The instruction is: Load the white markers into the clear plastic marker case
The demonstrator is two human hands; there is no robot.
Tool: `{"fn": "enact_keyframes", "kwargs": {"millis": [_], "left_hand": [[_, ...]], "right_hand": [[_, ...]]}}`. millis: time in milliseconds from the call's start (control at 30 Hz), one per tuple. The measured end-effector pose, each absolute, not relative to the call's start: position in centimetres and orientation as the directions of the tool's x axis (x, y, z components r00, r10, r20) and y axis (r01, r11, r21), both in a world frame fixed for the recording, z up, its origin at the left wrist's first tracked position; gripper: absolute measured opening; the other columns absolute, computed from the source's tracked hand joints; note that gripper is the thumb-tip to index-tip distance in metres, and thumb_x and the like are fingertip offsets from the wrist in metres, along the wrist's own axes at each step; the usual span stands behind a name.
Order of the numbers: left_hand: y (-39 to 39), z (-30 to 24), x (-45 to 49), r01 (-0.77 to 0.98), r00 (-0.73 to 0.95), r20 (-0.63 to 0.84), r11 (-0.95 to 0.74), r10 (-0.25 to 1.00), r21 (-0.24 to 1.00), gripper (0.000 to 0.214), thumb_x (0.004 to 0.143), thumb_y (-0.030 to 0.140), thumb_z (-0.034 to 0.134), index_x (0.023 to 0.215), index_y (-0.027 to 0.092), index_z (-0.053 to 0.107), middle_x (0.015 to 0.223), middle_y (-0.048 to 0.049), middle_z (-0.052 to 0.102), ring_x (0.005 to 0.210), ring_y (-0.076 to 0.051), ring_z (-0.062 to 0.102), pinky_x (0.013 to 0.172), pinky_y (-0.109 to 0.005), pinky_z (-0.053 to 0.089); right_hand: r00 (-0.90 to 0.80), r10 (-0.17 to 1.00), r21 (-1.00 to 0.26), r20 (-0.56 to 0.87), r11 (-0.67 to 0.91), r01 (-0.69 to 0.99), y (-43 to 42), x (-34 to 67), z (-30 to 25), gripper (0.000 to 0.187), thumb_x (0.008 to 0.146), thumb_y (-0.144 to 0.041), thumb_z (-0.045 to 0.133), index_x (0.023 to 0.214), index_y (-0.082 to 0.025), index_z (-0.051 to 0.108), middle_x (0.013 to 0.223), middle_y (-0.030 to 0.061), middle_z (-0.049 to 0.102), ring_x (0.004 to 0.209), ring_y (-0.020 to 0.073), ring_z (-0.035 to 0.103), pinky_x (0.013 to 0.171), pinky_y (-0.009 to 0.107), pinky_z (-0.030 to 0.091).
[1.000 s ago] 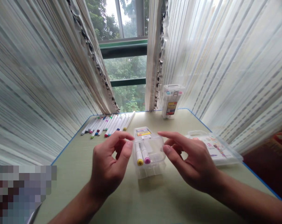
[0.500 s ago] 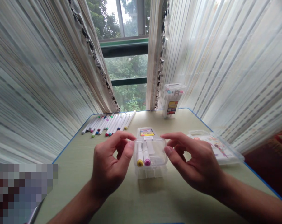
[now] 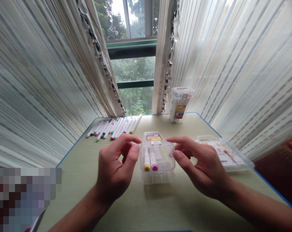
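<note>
A clear plastic marker box [image 3: 158,175] lies on the green table [image 3: 160,206] between my hands. Inside it lie two white markers, one with a yellow end [image 3: 147,167] and one with a pink end [image 3: 155,167]. My left hand [image 3: 115,170] curls at the box's left side, thumb and forefinger at its wall. My right hand [image 3: 200,166] curls at the right side, thumb and forefinger on its edge. Both hands steady the box, fingers bent around it.
A row of several white markers [image 3: 114,125] lies at the table's far left. A second marker box [image 3: 180,104] stands upright at the far edge. A flat clear lid with a printed sheet [image 3: 224,153] lies to the right. Curtains hang on both sides.
The hands and box have hardly moved; both hands have closed in slightly on the box's sides. The camera has shifted a little.
</note>
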State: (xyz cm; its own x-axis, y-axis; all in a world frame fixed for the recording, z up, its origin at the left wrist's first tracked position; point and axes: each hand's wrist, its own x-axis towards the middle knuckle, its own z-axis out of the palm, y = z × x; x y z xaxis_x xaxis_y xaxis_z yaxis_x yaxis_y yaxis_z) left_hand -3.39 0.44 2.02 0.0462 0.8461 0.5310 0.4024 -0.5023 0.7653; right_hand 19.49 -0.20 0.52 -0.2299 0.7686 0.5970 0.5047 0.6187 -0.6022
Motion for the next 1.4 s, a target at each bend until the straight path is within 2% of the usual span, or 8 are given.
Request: {"fn": "enact_keyframes", "kwargs": {"millis": [933,1200,1400], "left_hand": [[0.8,2.0,-3.8,0.429,0.096,0.538,-0.523,0.837,0.737,0.016,0.099,0.023,0.055,0.092,0.019,0.069,0.058,0.0052,0.054,0.050,-0.012,0.045,0.048,-0.024,0.036],[0.8,2.2,-3.8,0.446,0.065,0.540,-0.508,0.839,0.737,0.017,0.097,0.023,0.057,0.087,0.018,0.071,0.057,0.0048,0.055,0.050,-0.012,0.047,0.048,-0.024,0.037],[2.0,2.3,-4.6,0.497,-0.034,0.537,-0.451,0.843,0.741,0.023,0.097,0.026,0.057,0.081,0.018,0.071,0.058,0.0036,0.056,0.051,-0.012,0.051,0.048,-0.025,0.036]], "right_hand": [[-0.227,0.785,-0.632,0.577,0.605,0.485,-0.3,19.5,0.6,0.021,0.101,-0.027,0.057,0.113,-0.015,0.070,0.073,-0.0003,0.073,0.051,0.0128,0.066,0.047,0.024,0.045],[-0.203,0.778,-0.622,0.595,0.605,0.497,-0.3,19.5,0.9,0.021,0.101,-0.028,0.056,0.110,-0.016,0.070,0.068,-0.0023,0.070,0.047,0.0106,0.060,0.047,0.023,0.045],[-0.152,0.823,-0.703,0.548,0.551,0.450,0.0,19.6,0.6,0.027,0.106,-0.032,0.050,0.110,-0.016,0.070,0.068,-0.0013,0.069,0.047,0.0114,0.056,0.046,0.024,0.043]]}}
